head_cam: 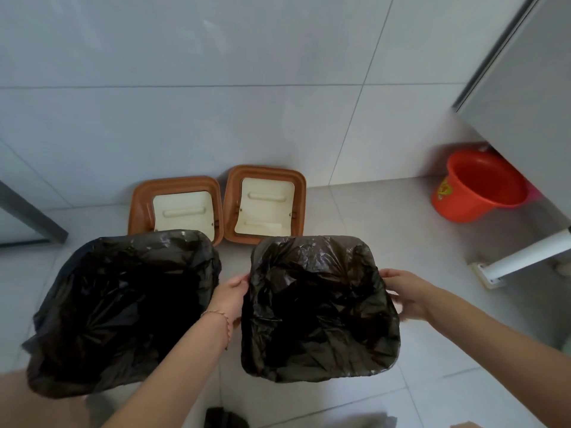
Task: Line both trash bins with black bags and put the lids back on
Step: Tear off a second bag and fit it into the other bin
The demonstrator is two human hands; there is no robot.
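- Head view: the right bin (319, 307) stands on the tiled floor (386, 217), its black bag (312, 264) stretched over the rim and crumpled down inside.
- Left hand (230, 293) is at the bin's left edge, fingers curled onto the bag's folded rim, a thin bracelet (216, 313) on the wrist.
- Right hand (404, 293) is at the opposite edge, fingers curled around the bag there — both hands gripping the one bag.
- Just beside it, to the left, the left bin (123, 307) is lined too, its bag (55, 359) draping loosely over the sides.
- Behind the bins, two brown lids (219, 202) with cream flaps lean side by side against the wall (185, 88), off the bins.
- Far right, an orange bucket (475, 186) sits under a grey cabinet (525, 103), well apart from the bins.
- A white pole (531, 254) slants down to a floor bracket near the cabinet.
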